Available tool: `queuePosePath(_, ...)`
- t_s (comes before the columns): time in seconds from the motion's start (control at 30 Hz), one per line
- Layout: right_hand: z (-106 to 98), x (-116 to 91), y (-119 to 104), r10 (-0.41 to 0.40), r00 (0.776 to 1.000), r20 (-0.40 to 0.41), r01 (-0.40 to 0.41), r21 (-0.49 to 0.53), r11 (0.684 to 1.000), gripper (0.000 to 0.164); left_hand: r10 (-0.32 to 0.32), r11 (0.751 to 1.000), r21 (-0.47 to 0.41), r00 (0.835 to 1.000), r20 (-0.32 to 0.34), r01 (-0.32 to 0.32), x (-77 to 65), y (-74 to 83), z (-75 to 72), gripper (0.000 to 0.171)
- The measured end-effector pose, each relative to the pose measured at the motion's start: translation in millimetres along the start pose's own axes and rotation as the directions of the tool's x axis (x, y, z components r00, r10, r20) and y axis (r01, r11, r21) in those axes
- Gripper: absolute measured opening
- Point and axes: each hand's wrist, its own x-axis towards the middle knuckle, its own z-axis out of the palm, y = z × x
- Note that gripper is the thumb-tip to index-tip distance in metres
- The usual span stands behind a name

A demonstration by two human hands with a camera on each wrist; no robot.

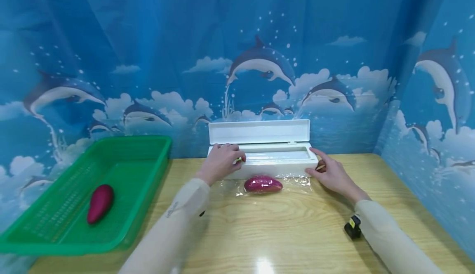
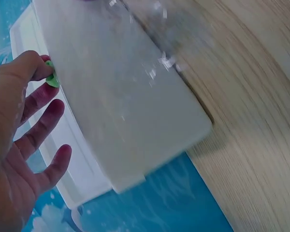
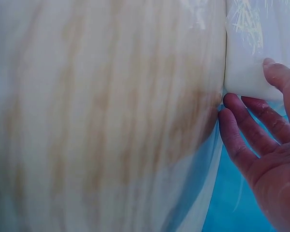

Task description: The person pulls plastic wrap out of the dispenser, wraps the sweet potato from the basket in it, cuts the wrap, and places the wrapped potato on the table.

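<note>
A long white cling film dispenser stands on the table with its lid tipped up at the back. My left hand is over its left part, pinching a small green slider between thumb and forefinger; the other fingers spread loosely in the left wrist view. At the dispenser's right end, my right hand grips the corner between thumb and fingers. Clear cling film hangs out along the front edge. On or under this film, which I cannot tell, lies a shiny purple sweet potato, close against the dispenser.
A green plastic basket stands at the left, with another purple sweet potato inside. Behind the wooden table hangs a blue dolphin-print curtain, which also runs down the right side.
</note>
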Motion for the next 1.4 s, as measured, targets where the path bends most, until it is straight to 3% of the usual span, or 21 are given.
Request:
queuePosePath(0.33, 1.3, 0.4, 1.4, -0.014, 1.0, -0.019, 0.014, 0.007, 1.0, 0.076, -0.003, 0.998, -0.065, 1.0, 0.008, 0.003, -11.5, -14.4, -3.2, 0.012)
queuePosePath(0.6, 5.6, 3.5, -0.1, -0.002, 1.0, 0.003, 0.002, 0.015, 1.0, 0.078, -0.02, 1.0, -0.021, 1.0, -0.01, 0.019, -22.6, -22.6, -6.2, 0.009)
queuePosePath(0.9, 2.3, 1.9, -1.7, 0.015, 1.0, 0.0, -0.015, 0.007, 1.0, 0.078, -0.123, 0.992, -0.003, 0.992, 0.009, 0.123, -37.5, -41.7, -8.3, 0.008)
queuePosePath(1.4, 1.8, 0.7, -1.4, 0.01, 1.0, -0.009, -0.01, 0.011, 1.0, 0.077, -0.169, 0.986, 0.0, 0.984, 0.056, 0.169, -40.3, -42.5, -13.3, 0.009)
